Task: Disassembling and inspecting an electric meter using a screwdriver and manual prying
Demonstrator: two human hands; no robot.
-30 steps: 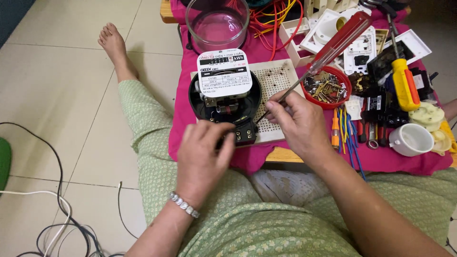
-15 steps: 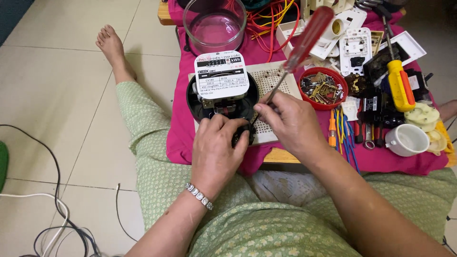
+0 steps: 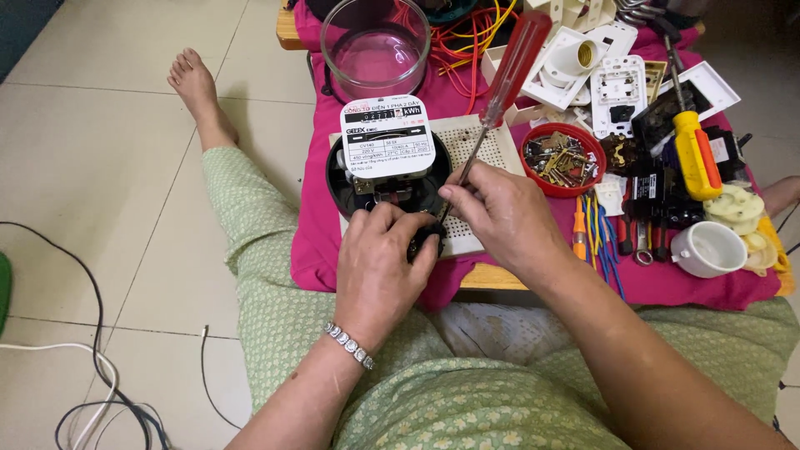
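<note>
Head view: right hand point(image 3: 500, 218) grips screwdriver point(image 3: 504, 83) (tilted).

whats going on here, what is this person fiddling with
A person seated on the floor works on an electric meter on a pink-covered low table. The left hand steadies the meter's lower terminal part, while the right hand holds a red-handled screwdriver with its tip at those terminals. A red bowl of screws sits beside.

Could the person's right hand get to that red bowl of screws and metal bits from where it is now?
Probably yes. The red bowl sits on the pink cloth just beyond the right hand, with nothing between them. But that hand is gripping the red-handled screwdriver, so it would have to put it down first.
</note>
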